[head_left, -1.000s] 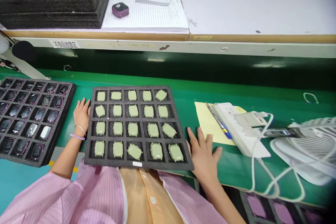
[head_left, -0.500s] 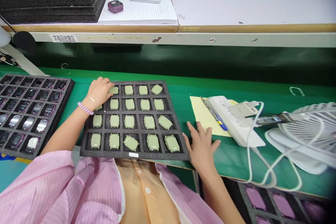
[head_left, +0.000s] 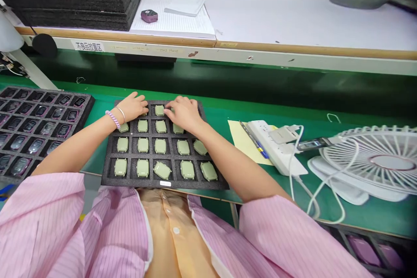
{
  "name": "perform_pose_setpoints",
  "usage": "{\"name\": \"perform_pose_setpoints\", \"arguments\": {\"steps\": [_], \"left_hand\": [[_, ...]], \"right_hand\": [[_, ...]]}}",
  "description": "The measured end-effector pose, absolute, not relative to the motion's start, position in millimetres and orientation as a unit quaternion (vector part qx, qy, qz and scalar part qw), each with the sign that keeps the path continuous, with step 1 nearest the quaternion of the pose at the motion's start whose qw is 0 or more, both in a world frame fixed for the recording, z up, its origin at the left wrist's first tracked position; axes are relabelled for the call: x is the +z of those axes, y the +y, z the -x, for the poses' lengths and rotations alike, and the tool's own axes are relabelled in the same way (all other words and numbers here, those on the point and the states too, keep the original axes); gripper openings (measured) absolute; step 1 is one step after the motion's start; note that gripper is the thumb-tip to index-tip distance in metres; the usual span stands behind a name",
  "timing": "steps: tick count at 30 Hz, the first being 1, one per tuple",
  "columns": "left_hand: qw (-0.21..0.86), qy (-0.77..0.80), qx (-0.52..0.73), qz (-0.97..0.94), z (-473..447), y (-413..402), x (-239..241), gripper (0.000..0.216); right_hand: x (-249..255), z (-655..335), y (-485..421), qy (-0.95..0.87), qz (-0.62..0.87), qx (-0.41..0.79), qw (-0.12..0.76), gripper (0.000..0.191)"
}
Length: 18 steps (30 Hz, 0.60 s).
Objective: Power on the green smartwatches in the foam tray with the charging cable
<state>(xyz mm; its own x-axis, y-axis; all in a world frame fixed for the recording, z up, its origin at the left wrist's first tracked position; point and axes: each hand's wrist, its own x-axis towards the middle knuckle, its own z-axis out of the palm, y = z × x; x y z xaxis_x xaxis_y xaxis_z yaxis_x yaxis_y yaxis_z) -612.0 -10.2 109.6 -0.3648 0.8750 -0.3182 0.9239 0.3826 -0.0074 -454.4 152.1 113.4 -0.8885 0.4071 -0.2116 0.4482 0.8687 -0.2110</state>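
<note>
A black foam tray [head_left: 164, 184] in front of me holds pale green watch cases, such as one [head_left: 142, 168] in the front row, each in its own square compartment. Some lie askew. My left hand [head_left: 130, 106], with a beaded band at the wrist, reaches over the back-left part; its fingertips are bent down onto a green watch case [head_left: 143, 113]. Over the back row to the right, my right hand [head_left: 184, 113] has its thumb and fingers apart above a compartment. It mostly covers the case below, so contact is unclear.
Another foam tray [head_left: 86, 106] with dark watches lies at left. To the right are a yellow paper [head_left: 237, 141], pens, a white power strip [head_left: 265, 134] and a white fan [head_left: 384, 160] with loose cables. A shelf [head_left: 293, 30] runs across the back, with stacked foam [head_left: 74, 6] on it.
My right hand has moved from the table at the tray's right side to over its back row. My left hand stays near the same back-row case. The view has shifted slightly.
</note>
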Motion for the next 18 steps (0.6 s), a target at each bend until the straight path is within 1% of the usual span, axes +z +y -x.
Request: {"name": "perform_pose_setpoints", "arguments": {"steps": [4,5,7,9,13,15,18], "left_hand": [[0.125,0.844,-0.048,-0.52,606.7,-24.2,101.4,0.06],[0.129,0.856,-0.037,-0.499,605.2,-25.5,99.9,0.061],[0.136,0.879,-0.007,-0.458,602.9,-27.4,98.4,0.065],[0.141,0.893,0.03,-0.426,602.9,-30.4,98.4,0.067],[0.143,0.913,0.1,-0.37,613.3,-47.3,94.4,0.067],[0.143,0.913,0.147,-0.353,620.9,-60.5,87.9,0.068],[0.144,0.915,0.199,-0.319,625.8,-80.5,75.4,0.069]], "right_hand": [[113.4,498.2,133.9,0.968,-0.218,-0.016,0.127,0.07],[114.1,504.3,130.9,0.964,-0.22,0.001,0.147,0.072],[116.5,513.3,127.1,0.955,-0.232,0.012,0.183,0.071],[119.1,518.9,126.8,0.946,-0.251,-0.006,0.204,0.066],[119.9,518.7,137.0,0.941,-0.252,-0.062,0.216,0.056],[119.7,514.3,144.9,0.947,-0.215,-0.088,0.223,0.056],[121.8,508.6,154.2,0.962,-0.126,-0.111,0.216,0.063]]}}
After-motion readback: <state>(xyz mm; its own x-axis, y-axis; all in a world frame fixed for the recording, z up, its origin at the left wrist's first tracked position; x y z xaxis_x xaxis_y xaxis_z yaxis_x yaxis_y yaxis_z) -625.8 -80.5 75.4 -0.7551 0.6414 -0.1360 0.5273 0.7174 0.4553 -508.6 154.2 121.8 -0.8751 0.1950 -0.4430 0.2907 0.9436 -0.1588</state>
